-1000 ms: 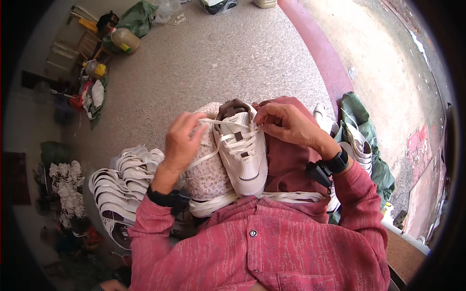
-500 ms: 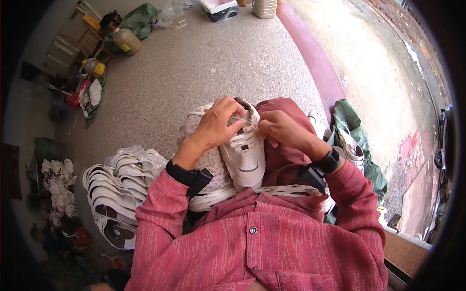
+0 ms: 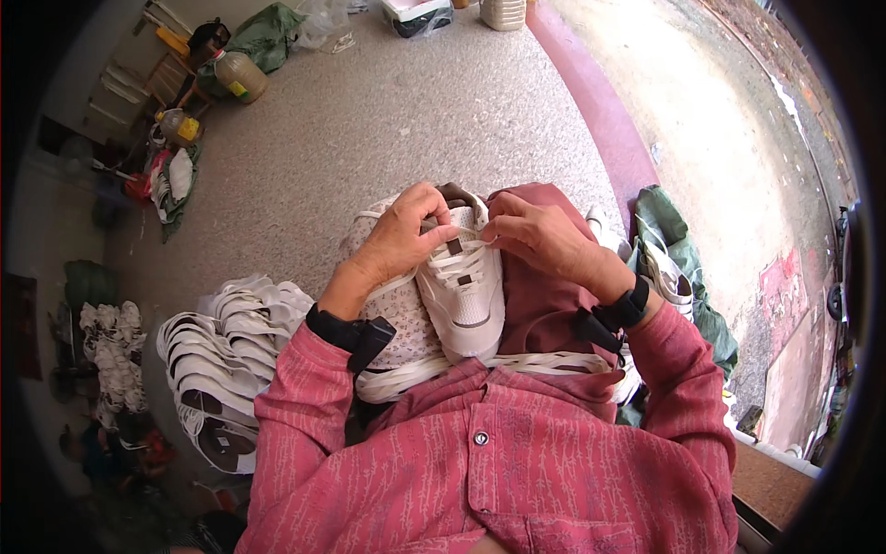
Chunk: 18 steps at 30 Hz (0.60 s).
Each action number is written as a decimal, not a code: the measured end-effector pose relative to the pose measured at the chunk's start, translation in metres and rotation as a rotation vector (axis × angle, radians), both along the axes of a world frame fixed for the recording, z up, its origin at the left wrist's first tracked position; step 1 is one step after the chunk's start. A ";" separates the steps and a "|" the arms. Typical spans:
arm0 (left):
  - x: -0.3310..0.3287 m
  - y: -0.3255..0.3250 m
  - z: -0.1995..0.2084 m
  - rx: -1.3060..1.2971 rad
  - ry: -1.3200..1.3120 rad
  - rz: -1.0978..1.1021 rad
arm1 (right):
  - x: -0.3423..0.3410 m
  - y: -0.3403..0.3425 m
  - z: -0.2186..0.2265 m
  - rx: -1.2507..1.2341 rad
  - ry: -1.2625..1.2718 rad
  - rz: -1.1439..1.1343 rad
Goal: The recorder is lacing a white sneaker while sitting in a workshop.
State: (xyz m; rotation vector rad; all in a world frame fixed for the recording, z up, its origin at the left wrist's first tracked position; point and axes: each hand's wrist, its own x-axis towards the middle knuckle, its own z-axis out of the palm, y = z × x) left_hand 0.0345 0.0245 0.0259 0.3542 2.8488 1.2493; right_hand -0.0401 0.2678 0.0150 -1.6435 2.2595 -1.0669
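A white sneaker (image 3: 464, 302) rests on my lap, its toe pointing toward me and its dark lining at the far end. White lace (image 3: 449, 265) crosses its front in several rows over a small dark patch. My left hand (image 3: 399, 237) is closed at the upper left of the lacing, thumb and forefinger pinched together. From across the tongue, my right hand (image 3: 540, 238) pinches the lace near the upper eyelets. A loose strand of lace hangs below my left hand. The fingertips partly cover the upper eyelets.
Stacked white shoe uppers (image 3: 226, 346) lie at my left. More laces (image 3: 554, 362) stretch across my lap. On the right, white shoes (image 3: 669, 277) lie by a green sack (image 3: 666, 222). Plastic jugs (image 3: 242, 76) and a white container (image 3: 417, 17) stand farther off.
My right hand has shifted slightly left over the shoe, its fingers now stretched toward the lace. My left hand has eased a little left, and more of the tongue shows between them.
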 end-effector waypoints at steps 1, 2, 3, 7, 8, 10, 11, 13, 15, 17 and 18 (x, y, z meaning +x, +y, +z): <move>0.000 0.000 0.001 0.004 -0.010 -0.001 | -0.002 -0.001 -0.001 0.045 0.029 -0.002; -0.001 0.001 0.002 0.001 -0.013 -0.002 | -0.003 -0.002 -0.002 0.042 0.026 -0.003; -0.001 0.001 0.002 -0.015 -0.014 -0.009 | -0.004 -0.003 -0.003 0.008 -0.014 -0.007; -0.003 0.002 0.005 -0.069 0.027 -0.065 | -0.004 -0.003 0.000 -0.092 -0.129 0.074; -0.004 0.002 0.004 -0.068 0.025 -0.063 | -0.002 -0.003 0.001 -0.091 -0.131 0.076; -0.005 0.002 0.002 -0.089 0.077 -0.090 | 0.007 -0.005 0.005 -0.055 -0.424 0.051; -0.006 0.001 0.002 -0.088 0.077 -0.089 | 0.009 -0.007 0.002 -0.053 -0.424 0.052; -0.006 0.001 0.002 -0.095 -0.013 -0.046 | 0.011 -0.010 -0.004 -0.212 -0.398 -0.053; -0.005 0.001 0.001 -0.098 0.009 -0.053 | 0.012 -0.010 -0.004 -0.209 -0.357 -0.100; -0.005 0.001 0.001 -0.101 0.030 -0.065 | 0.013 -0.010 -0.004 -0.208 -0.315 -0.152; -0.004 0.000 0.002 -0.104 0.028 -0.070 | 0.013 -0.011 -0.005 -0.238 -0.106 -0.137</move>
